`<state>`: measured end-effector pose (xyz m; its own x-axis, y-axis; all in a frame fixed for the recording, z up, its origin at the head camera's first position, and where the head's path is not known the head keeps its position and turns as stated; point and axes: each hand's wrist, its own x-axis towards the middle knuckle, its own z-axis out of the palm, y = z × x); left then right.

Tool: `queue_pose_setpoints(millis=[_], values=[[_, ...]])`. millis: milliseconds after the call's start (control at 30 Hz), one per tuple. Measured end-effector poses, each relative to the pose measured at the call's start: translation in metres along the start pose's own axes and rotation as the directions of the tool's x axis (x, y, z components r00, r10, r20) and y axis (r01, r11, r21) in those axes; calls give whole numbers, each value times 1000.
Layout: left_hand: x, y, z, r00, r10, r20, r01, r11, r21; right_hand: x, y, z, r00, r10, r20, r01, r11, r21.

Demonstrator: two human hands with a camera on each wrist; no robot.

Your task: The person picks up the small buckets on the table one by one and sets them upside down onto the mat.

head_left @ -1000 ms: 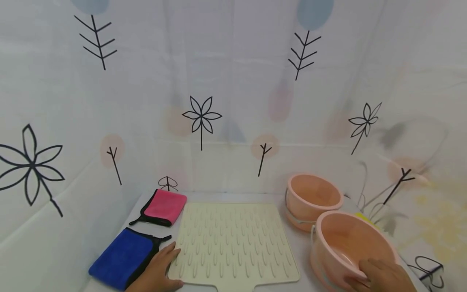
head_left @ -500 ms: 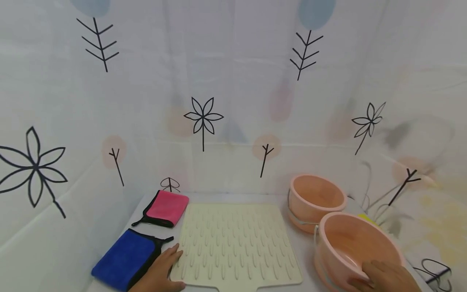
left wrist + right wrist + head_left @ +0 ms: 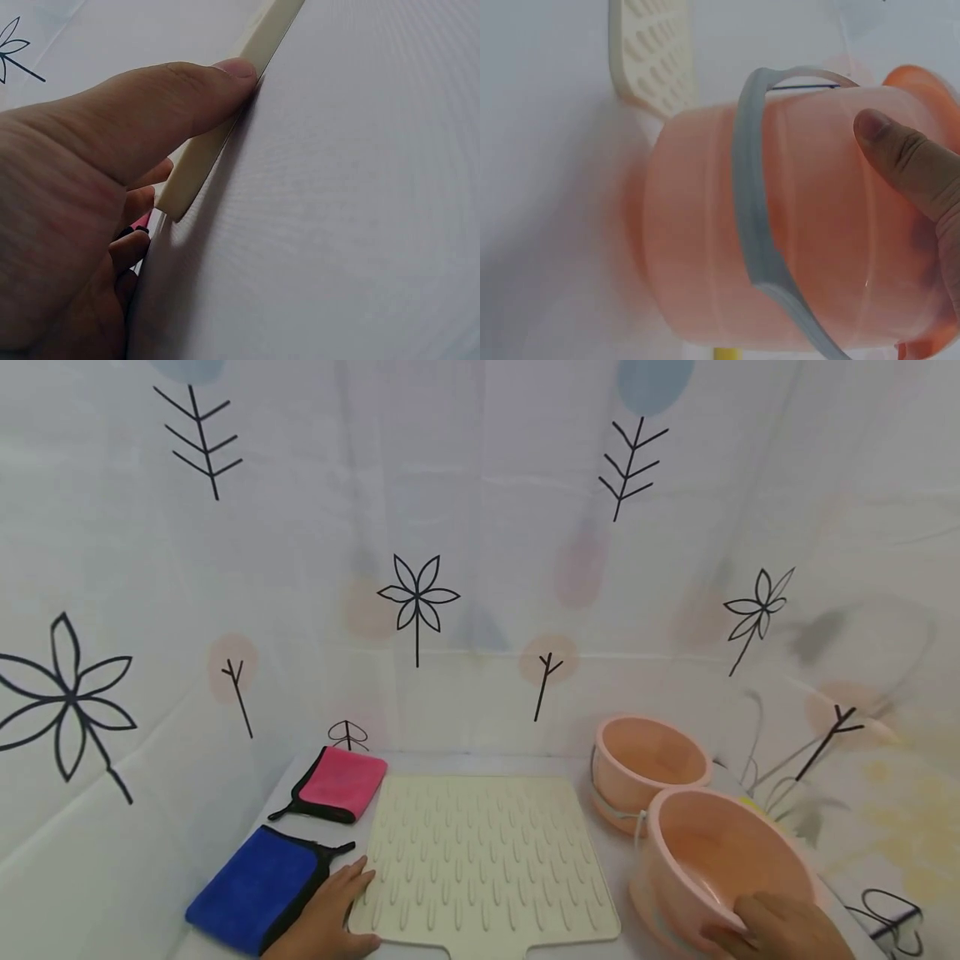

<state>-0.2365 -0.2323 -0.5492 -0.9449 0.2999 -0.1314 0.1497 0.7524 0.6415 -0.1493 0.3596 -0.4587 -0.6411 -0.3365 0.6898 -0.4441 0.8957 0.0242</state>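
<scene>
A cream washboard (image 3: 487,860) with rows of short raised ridges lies flat, its handle tab toward me. At its near left corner, my left hand (image 3: 322,914) holds the edges, the thumb (image 3: 232,71) against the front edge and the fingers along the left side. My right hand (image 3: 783,927) grips the near rim of a peach-pink bucket (image 3: 675,881), thumb outside; the fingers inside are mostly hidden. This bucket looks tilted or slightly raised; I cannot tell which. Its grey-white handle (image 3: 750,187) hangs down the outside wall.
A second peach-pink bucket (image 3: 622,789) stands behind the gripped one. Left of the washboard lie a folded pink cloth (image 3: 341,783) and a folded blue cloth (image 3: 251,889), both black-edged. Something yellow (image 3: 726,353) peeks out by the bucket. A printed curtain (image 3: 480,568) closes the back.
The gripped bucket has shifted a little to the left and up, with my right hand on its rim. My left hand keeps its place at the washboard's corner.
</scene>
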Motion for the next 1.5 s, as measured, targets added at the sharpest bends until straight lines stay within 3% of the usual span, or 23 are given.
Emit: queue_pose_setpoints(millis=[100, 167, 400, 533, 633, 833, 1067, 1333, 1500], values=[[-1, 1, -2, 1000, 1, -3, -1, 1000, 1, 4, -6, 7, 982, -111, -156, 116, 993, 22], [-1, 1, -2, 1000, 0, -2, 0, 1000, 6, 6, -11, 12, 965, -137, -225, 148, 989, 31], [3, 0, 2, 999, -39, 0, 39, 999, 10, 17, -35, 18, 985, -15, -170, 20, 999, 28], [3, 0, 3, 999, -35, -2, 35, 999, 10, 24, -44, 26, 983, -14, -183, 18, 1000, 21], [3, 0, 3, 999, -37, -2, 37, 999, 11, 28, -49, 34, 974, -44, -223, 52, 998, 32], [2, 3, 3, 999, -37, -5, 37, 999, 11, 35, -58, 50, 931, -108, -349, 145, 986, 82], [2, 8, 1, 998, -56, -9, 57, 998, 26, 44, -73, 62, 905, -89, -416, 159, 978, 137], [5, 2, 4, 998, -63, 0, 63, 998, 6, 49, -84, 79, 881, -60, -469, 167, 968, 189], [6, -1, 4, 998, -56, -1, 56, 998, 4, 53, -95, 84, 884, 0, -468, 117, 968, 221]])
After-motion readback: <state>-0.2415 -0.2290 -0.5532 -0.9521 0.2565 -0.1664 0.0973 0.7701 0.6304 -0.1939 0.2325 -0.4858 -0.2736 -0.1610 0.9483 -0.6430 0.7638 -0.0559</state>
